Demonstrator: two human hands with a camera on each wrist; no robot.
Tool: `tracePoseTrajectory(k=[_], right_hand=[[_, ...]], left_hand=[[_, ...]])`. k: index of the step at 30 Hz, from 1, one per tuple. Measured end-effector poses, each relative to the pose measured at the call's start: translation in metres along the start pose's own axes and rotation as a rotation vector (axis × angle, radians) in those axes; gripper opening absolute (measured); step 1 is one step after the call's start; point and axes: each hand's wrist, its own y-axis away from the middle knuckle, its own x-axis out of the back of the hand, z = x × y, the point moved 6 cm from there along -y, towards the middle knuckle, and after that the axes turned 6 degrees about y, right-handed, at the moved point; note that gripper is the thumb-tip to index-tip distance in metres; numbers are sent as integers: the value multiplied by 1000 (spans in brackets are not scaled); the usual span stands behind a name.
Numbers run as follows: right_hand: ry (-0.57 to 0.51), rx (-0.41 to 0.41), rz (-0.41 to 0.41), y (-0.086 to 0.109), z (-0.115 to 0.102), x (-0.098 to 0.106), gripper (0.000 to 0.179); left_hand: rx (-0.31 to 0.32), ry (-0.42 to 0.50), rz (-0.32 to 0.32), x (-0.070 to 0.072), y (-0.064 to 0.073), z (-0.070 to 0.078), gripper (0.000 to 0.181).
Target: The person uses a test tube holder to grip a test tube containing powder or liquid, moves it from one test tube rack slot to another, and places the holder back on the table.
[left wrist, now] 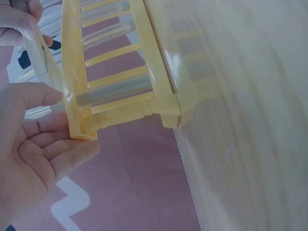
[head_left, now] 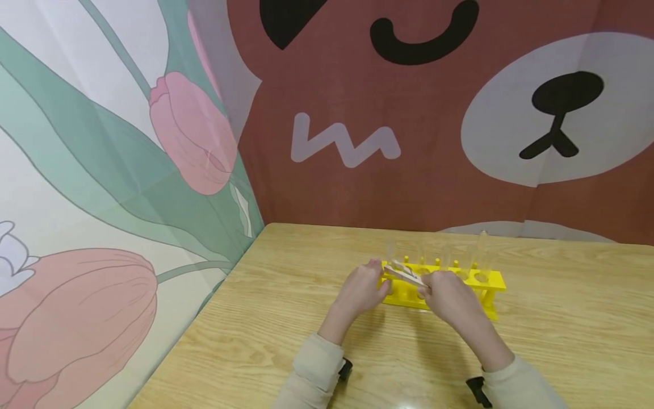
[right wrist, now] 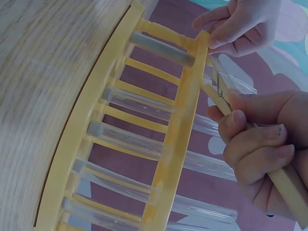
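Observation:
A yellow test tube rack (head_left: 494,280) stands on the table, holding several clear test tubes (right wrist: 127,137). My left hand (head_left: 361,288) holds the left end of its top plate, thumb and fingers around the corner. Between the fingers and thumb of my right hand (head_left: 452,296) is a wooden test tube clamp (head_left: 406,275) with a wire spring. Its tip points left, close to the upper part of the end tube (right wrist: 161,48), which looks greyish inside. Whether the clamp grips that tube cannot be told. In the left wrist view, right-hand fingers (left wrist: 17,21) show at the upper left.
The wood-grain table (head_left: 245,341) extends around the rack on all sides. A printed cloth with a bear face (head_left: 352,193) hangs behind it, and a tulip-patterned cloth (head_left: 92,307) hangs along the left edge. Black straps (head_left: 479,392) sit at both wrists.

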Motion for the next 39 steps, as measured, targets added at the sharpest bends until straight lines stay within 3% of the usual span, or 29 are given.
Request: tracePoseTrajectory(k=[18,28,39], right_hand=[[6,24,27,4,-1,5,19],[24,43,55,7,-2,8,19],[-2,54,51,11,-1,9,13]], left_hand=[[-5,-2,-19,0,-2,2,37],[-14,-49,4,0,-2,0,25],[-27,-69,11,0,0,0,25]])
